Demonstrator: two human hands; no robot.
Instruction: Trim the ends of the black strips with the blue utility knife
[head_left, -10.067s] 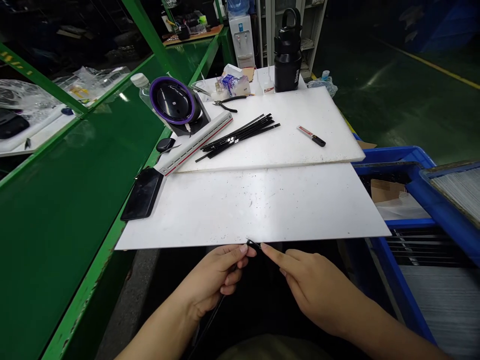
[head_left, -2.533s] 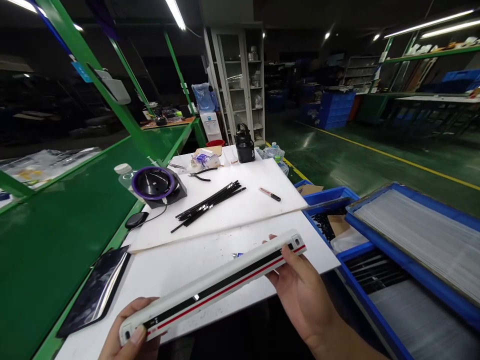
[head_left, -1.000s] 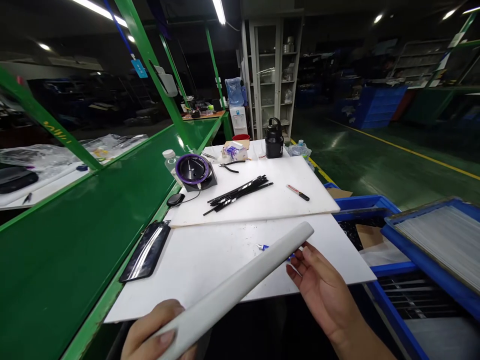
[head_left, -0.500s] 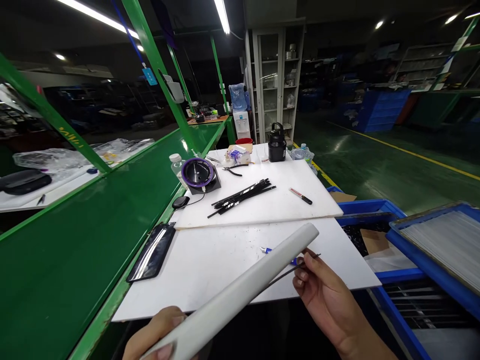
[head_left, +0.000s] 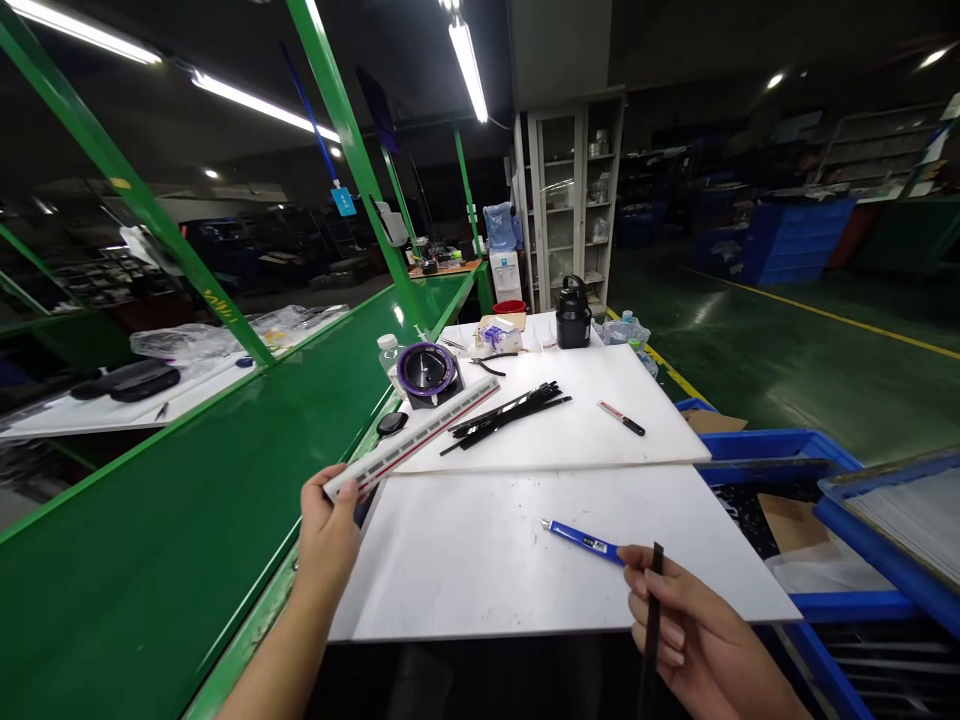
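My left hand (head_left: 330,525) is closed on the near end of a long white slotted bar (head_left: 420,435), which has a row of grey openings and a red line. The bar points away to the upper right, over the left part of the white board. My right hand (head_left: 679,620) pinches a thin black strip (head_left: 652,630) that hangs down from the fingers. Right beside those fingertips, a blue utility knife (head_left: 581,538) lies on the white table. A bundle of black strips (head_left: 510,415) rests on the board.
A purple-rimmed round device (head_left: 426,370), pliers (head_left: 491,362), a black flask (head_left: 574,315) and a black-handled cutter (head_left: 622,418) stand or lie on the raised white board (head_left: 600,375). A green partition (head_left: 225,480) runs along the left; blue bins (head_left: 832,605) stand at right.
My left hand has swung the bar forward and left, turning its slotted side into view. My right hand has drawn the black strip away from the bar, uncovering the blue knife. The view has shifted.
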